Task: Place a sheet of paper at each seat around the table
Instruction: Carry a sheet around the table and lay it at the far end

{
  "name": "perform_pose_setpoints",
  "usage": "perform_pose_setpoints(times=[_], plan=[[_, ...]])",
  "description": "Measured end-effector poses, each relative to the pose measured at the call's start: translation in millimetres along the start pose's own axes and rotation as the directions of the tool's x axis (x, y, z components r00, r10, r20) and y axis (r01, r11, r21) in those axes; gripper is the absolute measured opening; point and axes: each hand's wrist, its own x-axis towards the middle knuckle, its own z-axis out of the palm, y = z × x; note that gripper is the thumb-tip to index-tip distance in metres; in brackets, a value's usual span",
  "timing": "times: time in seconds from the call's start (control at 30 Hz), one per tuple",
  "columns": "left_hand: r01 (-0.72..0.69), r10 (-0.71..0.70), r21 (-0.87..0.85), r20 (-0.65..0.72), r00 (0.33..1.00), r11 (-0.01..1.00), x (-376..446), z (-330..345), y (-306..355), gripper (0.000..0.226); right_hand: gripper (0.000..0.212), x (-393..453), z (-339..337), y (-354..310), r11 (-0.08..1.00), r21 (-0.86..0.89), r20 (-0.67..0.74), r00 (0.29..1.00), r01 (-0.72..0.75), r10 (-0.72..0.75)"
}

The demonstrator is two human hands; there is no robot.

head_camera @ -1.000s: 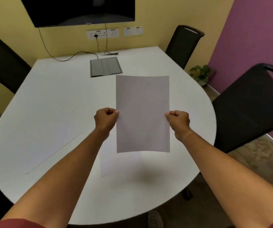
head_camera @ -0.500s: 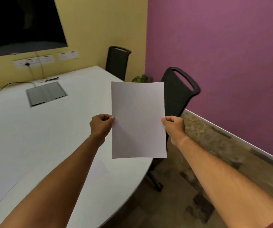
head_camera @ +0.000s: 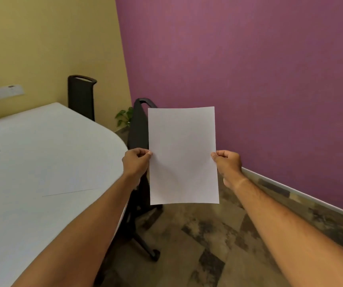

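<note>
The person holds a white sheet of paper (head_camera: 183, 155) up in the air with both hands. The left hand (head_camera: 135, 162) pinches the left edge, with its fingers squeezed tight on the paper. The right hand (head_camera: 227, 163) pinches the right edge the same way. The paper stands upright, out past the edge of the round white table (head_camera: 48, 154), over the floor (head_camera: 207, 245). Another sheet (head_camera: 71, 179) lies flat on the table near the left arm. A black chair (head_camera: 138, 129) stands just behind the held paper, beside the table. A second black chair (head_camera: 81, 96) stands farther back by the yellow wall (head_camera: 52, 42). A small green plant (head_camera: 125, 117) sits in the corner between the chairs.
</note>
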Motion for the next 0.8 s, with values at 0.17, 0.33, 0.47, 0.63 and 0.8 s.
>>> perform_pose_setpoints(times=[0.17,0.33,0.47,0.63,0.8], plan=[[-0.026,0.025,0.033,0.025,0.999,0.999,6.8,91.7,18.1,0.013,0.019,66.7,-64.4,4.6,1.0,-0.02,-0.035,0.999,0.006,-0.007],[-0.023,0.022,0.029,0.021,1.0,0.999,32.3,160.3,36.2,0.009,0.021,134.6,-94.3,8.9,1.0,0.004,-0.059,0.998,-0.007,0.007],[-0.024,0.023,0.038,0.009,1.0,0.999,71.3,208.1,45.4,0.007,0.016,192.4,-100.5,15.2,1.0,0.012,-0.08,0.997,-0.017,0.018],[-0.024,0.024,0.01,-0.007,1.0,1.0,143.5,261.4,50.9,0.007,0.004,283.8,-88.6,17.3,1.0,0.004,-0.068,0.997,-0.026,0.027],[-0.004,0.005,0.007,-0.069,0.998,1.0,228.2,294.2,62.2,0.007,0.004,378.9,-50.6,6.5,1.0,-0.002,-0.028,0.999,-0.026,0.026]])
